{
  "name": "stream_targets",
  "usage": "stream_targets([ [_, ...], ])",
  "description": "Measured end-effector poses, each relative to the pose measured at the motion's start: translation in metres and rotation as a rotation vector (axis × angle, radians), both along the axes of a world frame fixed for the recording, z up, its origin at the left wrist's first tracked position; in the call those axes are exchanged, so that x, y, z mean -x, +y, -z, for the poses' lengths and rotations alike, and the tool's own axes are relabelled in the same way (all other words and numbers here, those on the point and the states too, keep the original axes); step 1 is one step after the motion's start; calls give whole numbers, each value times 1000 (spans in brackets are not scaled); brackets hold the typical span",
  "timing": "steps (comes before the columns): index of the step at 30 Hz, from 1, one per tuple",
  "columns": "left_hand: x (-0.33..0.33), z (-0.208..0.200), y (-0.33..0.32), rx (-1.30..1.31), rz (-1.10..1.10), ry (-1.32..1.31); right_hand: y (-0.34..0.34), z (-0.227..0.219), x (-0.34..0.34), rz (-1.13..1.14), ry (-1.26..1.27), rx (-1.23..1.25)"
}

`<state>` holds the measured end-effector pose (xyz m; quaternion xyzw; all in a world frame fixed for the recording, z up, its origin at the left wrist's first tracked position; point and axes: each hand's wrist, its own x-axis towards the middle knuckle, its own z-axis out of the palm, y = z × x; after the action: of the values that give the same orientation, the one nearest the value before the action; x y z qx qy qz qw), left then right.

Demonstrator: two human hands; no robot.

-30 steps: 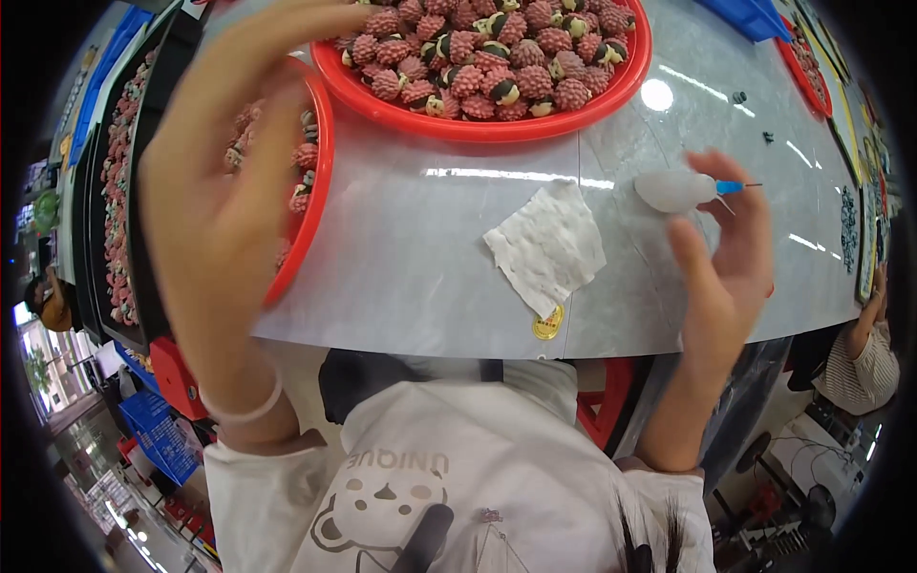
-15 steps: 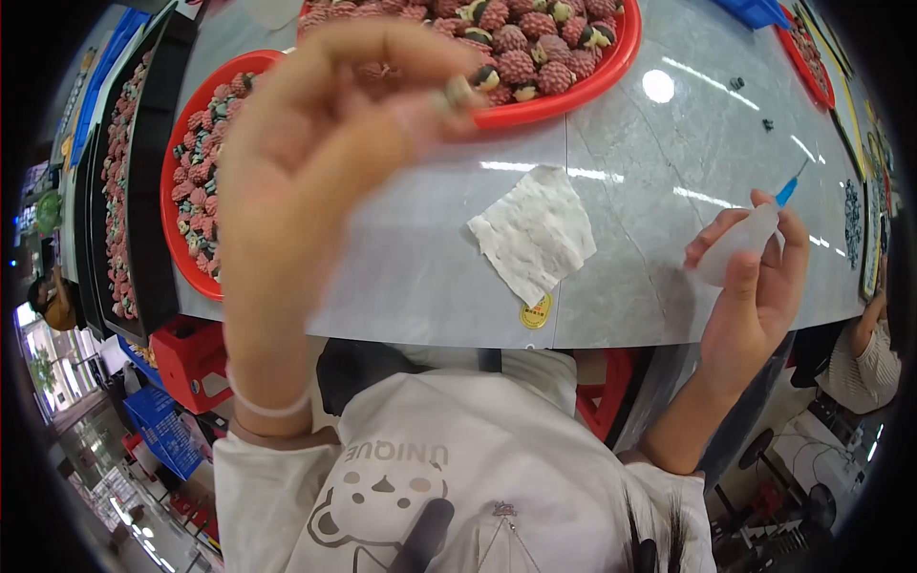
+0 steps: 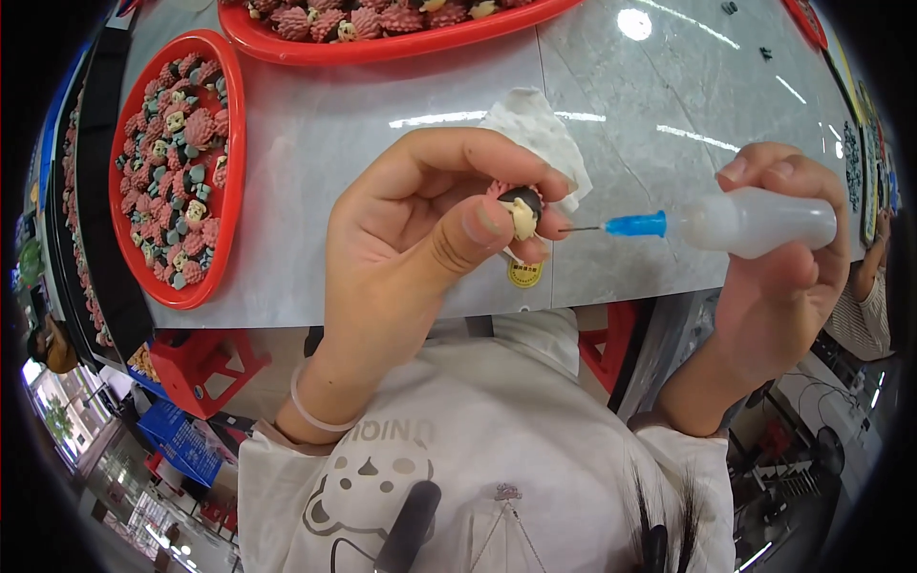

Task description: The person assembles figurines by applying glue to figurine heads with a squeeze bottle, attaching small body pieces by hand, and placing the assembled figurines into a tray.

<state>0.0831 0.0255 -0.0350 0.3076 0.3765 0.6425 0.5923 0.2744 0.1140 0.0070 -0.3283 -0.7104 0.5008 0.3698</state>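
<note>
Between the thumb and fingers of my left hand [image 3: 387,239] is a small figurine piece [image 3: 522,214], cream at the front, black above, with a pink ridged part behind. My right hand [image 3: 778,286] is wrapped round a translucent white squeeze bottle [image 3: 750,222], held level. Its blue needle tip [image 3: 635,225] points left, the thin metal end close to the figurine piece and my left fingertips. Whether the needle touches anything, I cannot tell. Behind my left fingers lies a crumpled white tissue [image 3: 535,119], partly hidden by them.
A red oval tray [image 3: 239,191] of pink, grey and black pieces stands at the left. Another red tray [image 3: 401,48] of pink ridged pieces is at the far side. Black bins [image 3: 95,191] line the left edge. A yellow sticker [image 3: 524,274] marks the table's near edge.
My left hand has come nearer and to the right, away from the far tray, with the small piece. The bottle has turned in my right hand, its needle swinging from up-right to left.
</note>
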Motion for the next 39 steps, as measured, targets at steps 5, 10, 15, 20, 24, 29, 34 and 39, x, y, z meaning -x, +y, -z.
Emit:
stream_targets([
  [5,1,-3,-1,30,17,-18,-3,3,10,41,-33,-72],
  [10,2,-3,-1,29,12,-72,-8,-29,6,-230,-336,-487],
  [15,4,-3,0,51,37,-104,-25,-13,21,171,-174,-670],
  [20,5,-3,1,52,17,-140,-7,-32,3,-252,-313,-582],
  [24,4,-2,3,40,31,-189,-1,-12,-24,222,2,-41],
  [29,5,-5,1,77,39,-177,29,15,10,254,28,-154],
  [34,3,-3,-3,70,-36,-199,33,27,26,120,-317,-273],
  [39,5,-5,-4,76,-2,-194,81,8,-13,212,-427,-421],
])
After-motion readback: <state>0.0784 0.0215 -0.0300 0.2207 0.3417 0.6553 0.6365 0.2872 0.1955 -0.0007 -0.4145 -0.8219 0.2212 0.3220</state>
